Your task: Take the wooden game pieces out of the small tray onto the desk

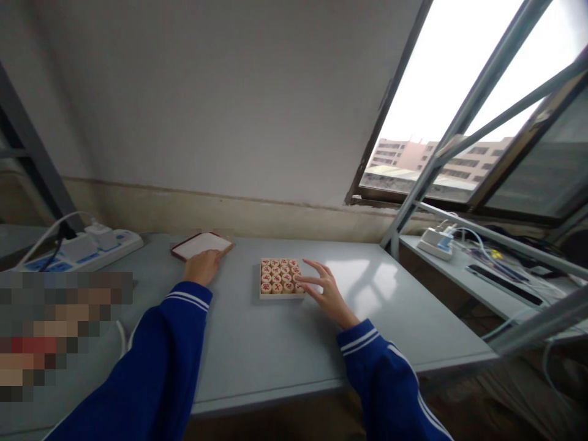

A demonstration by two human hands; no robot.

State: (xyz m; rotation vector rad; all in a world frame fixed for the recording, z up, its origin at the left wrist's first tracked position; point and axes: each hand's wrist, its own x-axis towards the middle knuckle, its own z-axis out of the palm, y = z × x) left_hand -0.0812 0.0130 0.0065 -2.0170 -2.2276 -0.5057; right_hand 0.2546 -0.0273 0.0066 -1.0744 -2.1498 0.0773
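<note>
Filling the box (281, 296), the round pieces (276, 288) lay in rows with red marks facing up, near the middle of our desk (257, 355). We held our right hand (329, 291) at the box's right side, fingers spread apart and tips reaching over its edge; we could not tell whether they touched a piece. To the left, and farther back, lay a flat case (202, 245), white inside a dark red rim. Our left hand (202, 267) was at its near right corner, fingers close together and bent; whether they pinched the edge, we could not tell. Our sleeves (188, 300) were blue with white stripes. Beyond the case, on the far left, we saw a power strip (131, 241) with plugs, and behind the desk, the wall (229, 122). On our right stood a metal frame (408, 208) by the window (413, 147).
</note>
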